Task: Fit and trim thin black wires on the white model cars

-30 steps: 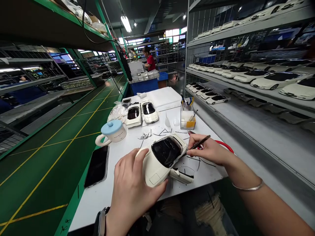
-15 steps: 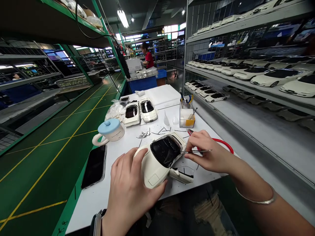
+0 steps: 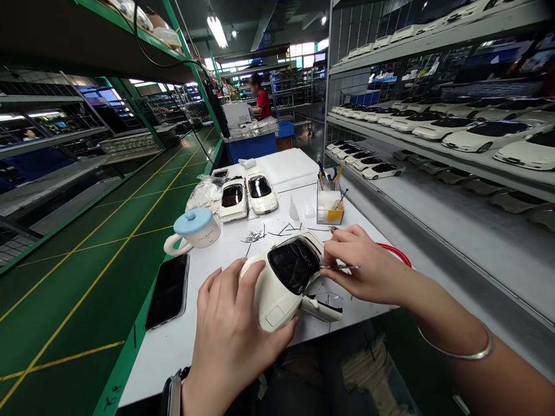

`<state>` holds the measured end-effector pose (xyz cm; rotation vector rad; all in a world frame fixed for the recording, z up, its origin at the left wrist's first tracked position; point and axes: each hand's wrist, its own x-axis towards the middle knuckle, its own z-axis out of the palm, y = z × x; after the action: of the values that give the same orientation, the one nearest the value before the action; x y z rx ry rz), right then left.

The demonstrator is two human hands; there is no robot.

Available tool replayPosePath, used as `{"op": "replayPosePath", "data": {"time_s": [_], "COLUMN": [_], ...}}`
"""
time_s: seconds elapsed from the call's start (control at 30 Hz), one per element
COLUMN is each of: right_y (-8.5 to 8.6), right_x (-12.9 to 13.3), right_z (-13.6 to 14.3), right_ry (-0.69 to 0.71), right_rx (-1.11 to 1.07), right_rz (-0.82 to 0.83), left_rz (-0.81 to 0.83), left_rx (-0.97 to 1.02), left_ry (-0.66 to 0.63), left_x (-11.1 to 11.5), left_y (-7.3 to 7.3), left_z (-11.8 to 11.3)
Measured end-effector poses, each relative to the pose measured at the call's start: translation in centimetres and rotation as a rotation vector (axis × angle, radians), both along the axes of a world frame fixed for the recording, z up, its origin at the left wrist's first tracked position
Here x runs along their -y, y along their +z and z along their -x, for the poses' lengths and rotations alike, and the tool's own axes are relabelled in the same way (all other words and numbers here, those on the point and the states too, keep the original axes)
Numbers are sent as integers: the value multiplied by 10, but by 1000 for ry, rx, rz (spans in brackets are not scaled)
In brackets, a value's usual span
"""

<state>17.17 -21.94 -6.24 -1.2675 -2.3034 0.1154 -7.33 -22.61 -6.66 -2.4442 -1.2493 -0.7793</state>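
A white model car [image 3: 277, 283] with a black windshield lies on the white table in front of me, its near-side door [image 3: 321, 308] swung open. My left hand [image 3: 236, 332] grips the car's front end, thumb on the near side and fingers over the hood. Between the thumb and fingers of my right hand [image 3: 358, 263] is a thin pair of metal tweezers [image 3: 342, 267]. Their tips reach the car by the windshield's right edge at the door opening; what they touch there is too small to make out.
Two more white model cars [image 3: 261, 193] stand farther back, beside a lidded mug [image 3: 197, 230]. A phone [image 3: 167, 292] lies at the left edge. Behind the right hand are a clear tool box [image 3: 329, 205] and a red-handled tool [image 3: 396, 252]. Black strips [image 3: 288, 229] are scattered about. Racks of model cars [image 3: 481, 136] line the right.
My right hand has moved slightly left with the tweezers, closer to the windshield edge. The car and my left hand appear shifted very slightly right in view.
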Motion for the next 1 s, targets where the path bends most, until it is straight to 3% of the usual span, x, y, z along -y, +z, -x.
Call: {"op": "replayPosePath", "data": {"time_s": [0.27,0.53,0.63,0.83,1.0], "right_y": [9,1,-4,-13,-24], "right_x": [-8,-13,-26,-64,-72], "right_z": [1,-5,-16,-28,-25], "right_ry": [-4,85,88,194,239], "right_rx": [35,-75,-288,-672,-759], "right_rz": [48,100,242,738,856], "left_rz": [-10,-4,2,18,29], "left_rx": [-14,-13,-8,-7,-1], "left_ry": [-4,3,11,18,16], "left_x": [1,-2,-3,-4,-5], "left_y": [3,4,3,0,-1], "left_z": [-5,-3,-1,2,3]}}
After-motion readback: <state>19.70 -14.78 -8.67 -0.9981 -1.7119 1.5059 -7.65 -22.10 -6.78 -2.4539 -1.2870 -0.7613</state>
